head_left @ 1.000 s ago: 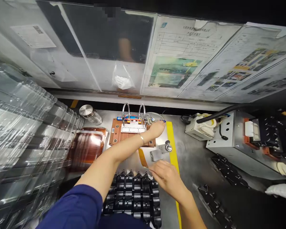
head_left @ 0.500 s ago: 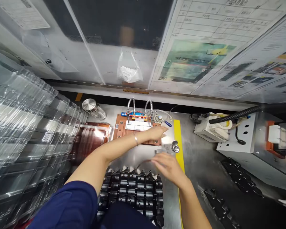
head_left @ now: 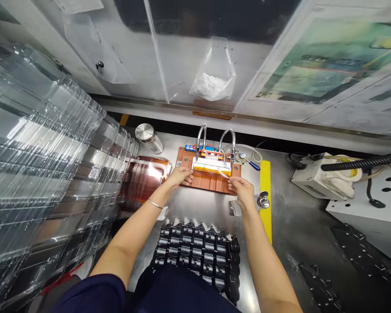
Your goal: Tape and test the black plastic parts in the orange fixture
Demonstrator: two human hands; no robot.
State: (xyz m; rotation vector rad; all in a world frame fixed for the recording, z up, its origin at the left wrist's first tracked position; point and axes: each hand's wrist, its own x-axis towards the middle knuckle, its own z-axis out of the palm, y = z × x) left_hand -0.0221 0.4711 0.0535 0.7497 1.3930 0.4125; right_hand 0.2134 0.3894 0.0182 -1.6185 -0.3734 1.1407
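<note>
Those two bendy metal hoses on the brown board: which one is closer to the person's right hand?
The right-hand hose: its tip comes down just above the right hand. The other hose sits nearer the left hand.

A steel bench [head_left: 289, 226] carries a brown fixture plate [head_left: 208, 176], a black parts tray [head_left: 195, 250], a steel canister [head_left: 149, 138], stacked clear trays [head_left: 52, 174], a yellow tape strip [head_left: 266, 195] and a white box [head_left: 316, 180].
</note>
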